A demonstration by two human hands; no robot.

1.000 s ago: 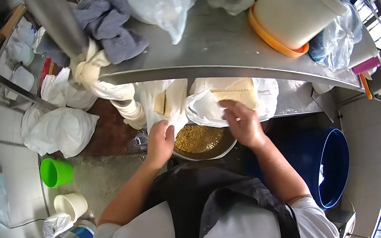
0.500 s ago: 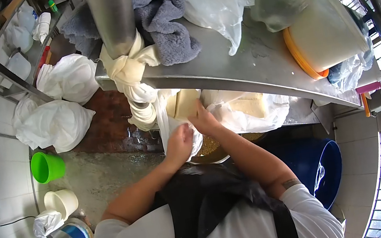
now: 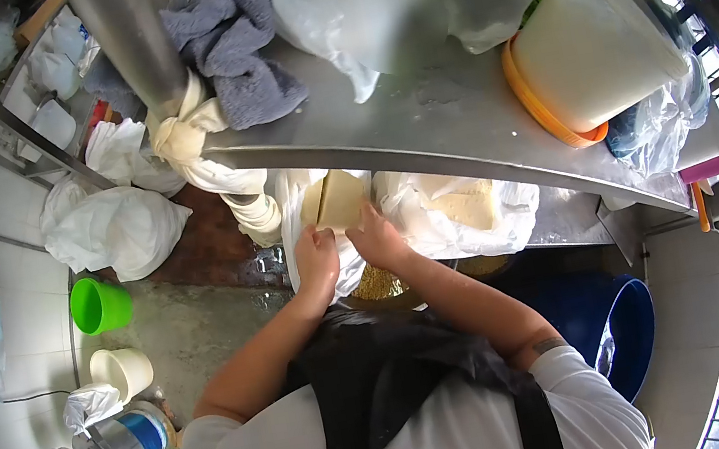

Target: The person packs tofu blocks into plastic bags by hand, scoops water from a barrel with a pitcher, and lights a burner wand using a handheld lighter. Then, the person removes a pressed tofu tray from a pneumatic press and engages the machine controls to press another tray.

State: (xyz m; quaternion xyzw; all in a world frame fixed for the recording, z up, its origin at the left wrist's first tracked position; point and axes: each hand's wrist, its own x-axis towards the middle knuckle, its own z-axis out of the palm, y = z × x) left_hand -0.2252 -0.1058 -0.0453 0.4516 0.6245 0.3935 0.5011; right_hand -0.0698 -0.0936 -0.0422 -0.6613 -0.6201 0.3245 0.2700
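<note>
Two pale blocks (image 3: pixel 341 201) lie side by side in a white plastic bag (image 3: pixel 293 226) under the steel shelf. My left hand (image 3: pixel 316 255) is closed at the near left edge of the blocks, by the bag; what its fingers hold is hidden. At the near right corner of the blocks is my right hand (image 3: pixel 376 236), its fingers bent together, their grip too small to make out. Another white bag (image 3: pixel 418 232) with a pale block (image 3: pixel 467 204) lies to the right. Below my hands, a metal bowl holds yellowish grains (image 3: pixel 377 285).
Overhead runs a steel shelf (image 3: pixel 383 135) with a grey towel (image 3: pixel 241 54) and a white tub (image 3: pixel 589 34). A cloth-wrapped post (image 3: pixel 130 44) stands left of it. A blue barrel (image 3: pixel 629 327) is at the right, green bucket (image 3: pixel 101 305) at the left.
The view has shifted, moving the shelf and post leftward. My left hand has moved left and up beside the blocks. My right hand has drawn back toward me, showing more of the blocks.
</note>
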